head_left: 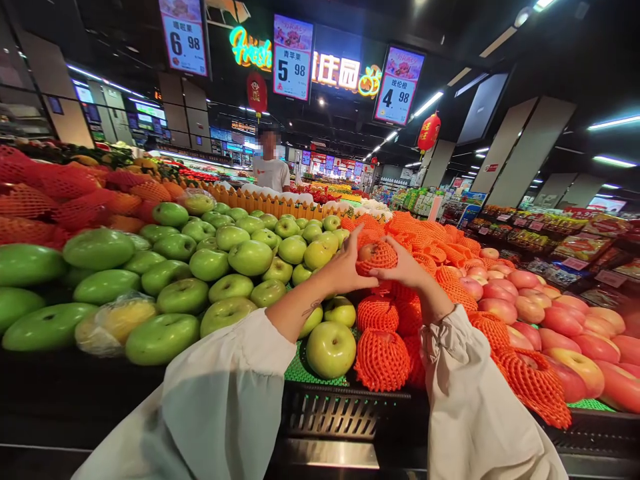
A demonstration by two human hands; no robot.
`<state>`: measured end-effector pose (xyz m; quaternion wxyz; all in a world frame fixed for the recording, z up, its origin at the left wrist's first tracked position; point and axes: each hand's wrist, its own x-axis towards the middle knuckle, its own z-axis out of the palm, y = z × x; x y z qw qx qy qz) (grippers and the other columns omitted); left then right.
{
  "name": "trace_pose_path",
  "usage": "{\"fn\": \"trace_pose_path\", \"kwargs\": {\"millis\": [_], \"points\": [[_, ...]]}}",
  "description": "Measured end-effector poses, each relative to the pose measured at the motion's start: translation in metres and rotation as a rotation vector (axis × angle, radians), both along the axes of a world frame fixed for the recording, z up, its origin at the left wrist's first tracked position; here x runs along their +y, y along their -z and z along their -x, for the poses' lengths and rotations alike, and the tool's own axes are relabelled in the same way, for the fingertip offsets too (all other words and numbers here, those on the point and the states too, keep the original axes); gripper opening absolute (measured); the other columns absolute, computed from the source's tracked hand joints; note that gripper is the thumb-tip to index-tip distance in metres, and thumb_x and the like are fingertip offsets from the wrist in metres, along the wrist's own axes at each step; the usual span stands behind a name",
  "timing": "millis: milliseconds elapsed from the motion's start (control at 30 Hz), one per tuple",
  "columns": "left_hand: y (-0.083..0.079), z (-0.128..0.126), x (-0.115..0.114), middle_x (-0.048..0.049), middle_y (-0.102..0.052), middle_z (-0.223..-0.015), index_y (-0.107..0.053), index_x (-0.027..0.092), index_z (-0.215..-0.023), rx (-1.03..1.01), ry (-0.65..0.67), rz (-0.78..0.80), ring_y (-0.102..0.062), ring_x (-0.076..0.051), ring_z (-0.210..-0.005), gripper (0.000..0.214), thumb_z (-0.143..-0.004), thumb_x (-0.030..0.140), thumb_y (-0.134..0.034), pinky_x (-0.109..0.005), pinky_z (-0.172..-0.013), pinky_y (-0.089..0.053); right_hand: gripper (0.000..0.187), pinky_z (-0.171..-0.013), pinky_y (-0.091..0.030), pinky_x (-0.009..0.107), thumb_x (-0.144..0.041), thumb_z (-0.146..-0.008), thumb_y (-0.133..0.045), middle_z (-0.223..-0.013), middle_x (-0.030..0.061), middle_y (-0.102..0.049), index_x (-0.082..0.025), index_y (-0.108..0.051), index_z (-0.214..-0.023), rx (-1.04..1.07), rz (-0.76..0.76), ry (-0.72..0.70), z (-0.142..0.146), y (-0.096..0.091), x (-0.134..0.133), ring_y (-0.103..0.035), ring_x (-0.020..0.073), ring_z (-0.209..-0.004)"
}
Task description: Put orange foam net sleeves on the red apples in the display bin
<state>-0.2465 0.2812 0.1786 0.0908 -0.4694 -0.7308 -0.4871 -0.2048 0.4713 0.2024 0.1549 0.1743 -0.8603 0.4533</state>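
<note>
Both my hands hold one apple wrapped in an orange foam net [376, 257] above a fruit display. My left hand [345, 267] cups its left side with the fingers curled around it. My right hand [404, 268] grips its right side. Just below lie more netted apples [383, 357]. Green apples [235, 263] are piled to the left, and one large green apple [331, 348] sits under my left forearm. Bare red and pink apples [565, 333] lie to the right.
The display's dark front edge [330, 413] runs below my arms. A person in a white shirt [271, 170] stands behind the stand. Price signs [293, 59] hang overhead. More produce shelves [560, 233] stand at the right.
</note>
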Motion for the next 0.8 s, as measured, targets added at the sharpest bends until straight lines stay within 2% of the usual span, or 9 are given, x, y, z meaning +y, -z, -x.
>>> {"fn": "trace_pose_path", "kwargs": {"millis": [67,133,233,333,433,533,600,700,800], "points": [[-0.002,-0.002,0.000,-0.0189,-0.033,-0.160,-0.021,0.023,-0.157,0.064,0.046,-0.023,-0.035,-0.037,-0.148,0.115,-0.060,0.020,-0.083,-0.056,-0.123,-0.029,0.069,-0.104,-0.051,0.052,-0.047,-0.053,-0.087,-0.108,0.0066,-0.068,-0.023,-0.053,-0.108,-0.025,-0.030,-0.092,0.000,0.000,0.001,-0.067,0.0293,-0.104],[-0.004,-0.004,0.000,-0.0146,-0.042,-0.155,-0.033,0.024,-0.152,0.126,0.060,-0.076,-0.043,-0.034,-0.143,0.106,-0.059,0.016,-0.082,-0.054,-0.122,-0.033,0.075,-0.108,-0.049,0.052,-0.049,-0.053,-0.088,-0.117,0.0079,-0.067,-0.024,-0.054,-0.115,-0.004,0.001,-0.128,0.001,0.000,0.001,-0.066,0.0304,-0.112],[-0.005,-0.003,0.001,-0.0122,-0.050,-0.148,-0.042,0.025,-0.147,0.205,-0.076,-0.163,-0.051,-0.032,-0.135,0.096,-0.061,0.017,-0.082,-0.052,-0.118,-0.040,0.084,-0.107,-0.050,0.051,-0.058,-0.053,-0.088,-0.125,0.0092,-0.065,-0.027,-0.052,-0.122,0.112,0.074,-0.063,0.003,-0.001,0.002,-0.064,0.0300,-0.117],[-0.005,-0.001,0.001,-0.0125,-0.050,-0.145,-0.041,0.024,-0.147,0.226,-0.226,-0.212,-0.054,-0.031,-0.131,0.091,-0.066,0.024,-0.083,-0.050,-0.114,-0.044,0.078,-0.098,-0.054,0.047,-0.072,-0.065,-0.075,-0.123,0.0106,-0.067,-0.028,-0.051,-0.124,0.256,0.180,0.111,0.005,-0.006,0.011,-0.066,0.0263,-0.110],[-0.005,0.000,0.000,-0.0128,-0.050,-0.144,-0.041,0.023,-0.145,0.234,-0.290,-0.209,-0.054,-0.030,-0.131,0.089,-0.067,0.028,-0.083,-0.048,-0.112,-0.046,0.061,-0.087,-0.055,0.043,-0.069,-0.074,-0.066,-0.107,0.0116,-0.071,-0.022,-0.058,-0.111,0.393,0.199,0.501,0.001,-0.013,0.028,-0.068,0.0245,-0.095],[-0.006,-0.004,-0.001,-0.0125,-0.053,-0.143,-0.043,0.024,-0.141,0.221,-0.287,-0.098,-0.057,-0.031,-0.128,0.088,-0.064,0.031,-0.084,-0.048,-0.109,-0.047,0.043,-0.081,-0.052,0.041,-0.061,-0.077,-0.066,-0.092,0.0111,-0.072,-0.019,-0.063,-0.088,0.331,-0.006,0.906,-0.008,-0.020,0.047,-0.067,0.0251,-0.084],[-0.007,-0.009,-0.001,-0.0135,-0.057,-0.139,-0.042,0.022,-0.140,0.183,-0.259,0.013,-0.059,-0.033,-0.124,0.090,-0.062,0.038,-0.085,-0.049,-0.105,-0.049,0.042,-0.079,-0.050,0.041,-0.061,-0.080,-0.064,-0.084,0.0114,-0.071,-0.020,-0.061,-0.074,0.161,-0.193,1.033,-0.013,-0.023,0.055,-0.067,0.0273,-0.083],[-0.006,-0.014,0.000,-0.0142,-0.064,-0.133,-0.044,0.021,-0.139,0.178,-0.210,0.220,-0.063,-0.036,-0.118,0.089,-0.063,0.047,-0.083,-0.049,-0.100,-0.051,0.057,-0.075,-0.049,0.042,-0.074,-0.082,-0.054,-0.075,0.0126,-0.069,-0.021,-0.058,-0.063,-0.106,-0.416,1.004,-0.016,-0.024,0.060,-0.067,0.0308,-0.082],[-0.004,-0.014,0.000,-0.0142,-0.060,-0.138,-0.046,0.021,-0.138,0.234,-0.196,0.381,-0.061,-0.037,-0.121,0.086,-0.063,0.046,-0.080,-0.049,-0.099,-0.051,0.063,-0.079,-0.052,0.046,-0.082,-0.077,-0.055,-0.080,0.0149,-0.071,-0.020,-0.062,-0.066,-0.298,-0.516,0.820,-0.011,-0.018,0.061,-0.069,0.0325,-0.083]]}}
